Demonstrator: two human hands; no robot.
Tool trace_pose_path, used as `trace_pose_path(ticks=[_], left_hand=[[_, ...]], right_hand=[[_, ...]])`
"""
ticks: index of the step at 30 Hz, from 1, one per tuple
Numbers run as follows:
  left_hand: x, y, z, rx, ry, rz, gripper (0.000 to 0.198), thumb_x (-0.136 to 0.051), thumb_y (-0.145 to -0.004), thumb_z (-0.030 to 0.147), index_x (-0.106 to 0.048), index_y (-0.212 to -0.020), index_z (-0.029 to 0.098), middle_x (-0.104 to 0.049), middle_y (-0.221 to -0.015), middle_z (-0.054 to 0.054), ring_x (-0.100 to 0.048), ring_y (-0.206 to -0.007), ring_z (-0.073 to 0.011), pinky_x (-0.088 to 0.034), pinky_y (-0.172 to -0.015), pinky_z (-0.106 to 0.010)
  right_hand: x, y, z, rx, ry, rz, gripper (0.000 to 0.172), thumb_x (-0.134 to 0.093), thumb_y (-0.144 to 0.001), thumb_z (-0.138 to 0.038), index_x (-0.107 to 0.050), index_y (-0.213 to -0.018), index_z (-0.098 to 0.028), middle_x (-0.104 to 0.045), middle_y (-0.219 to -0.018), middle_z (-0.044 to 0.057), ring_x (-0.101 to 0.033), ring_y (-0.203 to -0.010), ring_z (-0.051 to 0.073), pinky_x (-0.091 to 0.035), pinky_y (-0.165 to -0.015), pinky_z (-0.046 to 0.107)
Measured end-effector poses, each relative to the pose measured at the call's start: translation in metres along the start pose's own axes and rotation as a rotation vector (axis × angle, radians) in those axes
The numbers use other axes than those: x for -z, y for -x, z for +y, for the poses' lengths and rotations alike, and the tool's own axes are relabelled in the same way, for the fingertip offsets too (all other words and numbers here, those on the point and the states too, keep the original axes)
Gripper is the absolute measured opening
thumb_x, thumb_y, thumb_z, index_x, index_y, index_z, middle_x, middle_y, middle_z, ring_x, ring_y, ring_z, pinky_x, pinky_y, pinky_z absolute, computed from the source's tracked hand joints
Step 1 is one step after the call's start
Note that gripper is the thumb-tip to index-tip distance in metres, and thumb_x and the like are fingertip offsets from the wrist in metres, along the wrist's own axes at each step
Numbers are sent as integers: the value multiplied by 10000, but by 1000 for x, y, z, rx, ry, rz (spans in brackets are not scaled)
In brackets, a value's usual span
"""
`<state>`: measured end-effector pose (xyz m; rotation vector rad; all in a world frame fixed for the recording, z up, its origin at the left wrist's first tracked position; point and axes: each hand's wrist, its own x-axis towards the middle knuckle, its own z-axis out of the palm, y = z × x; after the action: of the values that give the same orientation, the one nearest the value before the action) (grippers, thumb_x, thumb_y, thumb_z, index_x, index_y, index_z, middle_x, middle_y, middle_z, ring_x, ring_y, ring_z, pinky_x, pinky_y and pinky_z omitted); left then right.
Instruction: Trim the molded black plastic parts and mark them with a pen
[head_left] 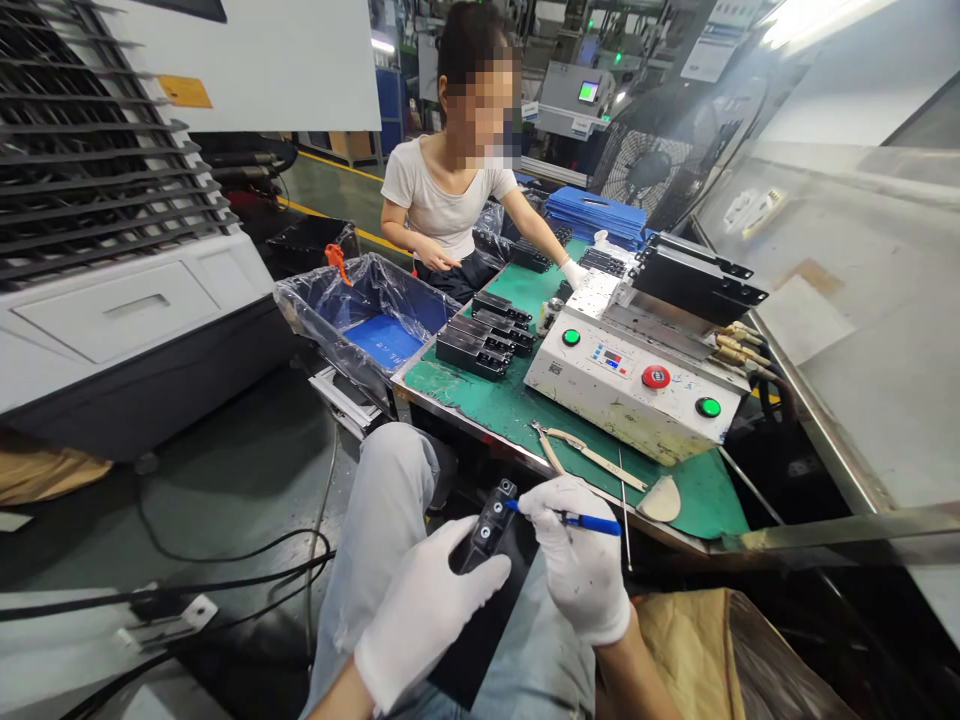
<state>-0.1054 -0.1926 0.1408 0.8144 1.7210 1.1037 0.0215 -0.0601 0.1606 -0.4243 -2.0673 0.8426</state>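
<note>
Over my lap, my left hand (439,605) in a white glove is closed round a long black plastic part (480,640). The part's narrow end points away from me and shows two round, light metal inserts. Pinched in my gloved right hand (577,560) is a blue pen (596,524). Its blue tip is at the edge of the narrow end, close to the inserts; whether it touches cannot be made out. Beyond my hands, cream-handled nippers (592,458) and a thin metal rod (624,510) lie at the front of the green bench (457,395).
A white machine (622,375) with green and red buttons stands on the bench, black parts on top. Similar black parts (484,340) are stacked to its left. Across the bench sits a co-worker (450,195), one gloved hand by the machine. A plastic-lined crate (375,320) stands left.
</note>
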Motion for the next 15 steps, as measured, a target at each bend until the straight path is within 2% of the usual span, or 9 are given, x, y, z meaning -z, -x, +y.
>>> trace_pose_path(ticks=[3,6,10,15], left_hand=[[2,0,4,-9,-17,-9,259,-613,-879,459,-698,-1001,246,-762,-986,-9,-649,-915,-205,-473,-822,-295],[3,-2,8,-22,-52,-10,243,-619,-874,436,-705,-1017,259,-758,-1003,2,-649,-930,-201,-458,-823,-295],[2,-4,9,-7,-93,6,254,-636,-858,421,-717,-1055,284,-762,-1033,14,-658,-962,-204,-446,-832,-302],[1,-7,9,-2,-105,6,246,-634,-859,445,-715,-1040,300,-762,-1015,32,-662,-951,-198,-439,-823,-297]], right_hand=[[0,2,-6,-31,-58,18,193,-507,-1011,-210,-685,-944,-242,-700,-832,29,-665,-742,175,-528,-677,308],[-3,4,-9,-81,-83,-22,212,-502,-1021,-253,-694,-935,-230,-717,-833,46,-682,-716,181,-549,-655,309],[-6,7,-5,-130,-15,-66,171,-560,-1004,-264,-697,-909,-223,-738,-817,49,-715,-756,198,-568,-682,317],[-6,8,1,-91,85,-77,155,-583,-993,-256,-697,-896,-219,-749,-822,60,-722,-775,211,-569,-678,325]])
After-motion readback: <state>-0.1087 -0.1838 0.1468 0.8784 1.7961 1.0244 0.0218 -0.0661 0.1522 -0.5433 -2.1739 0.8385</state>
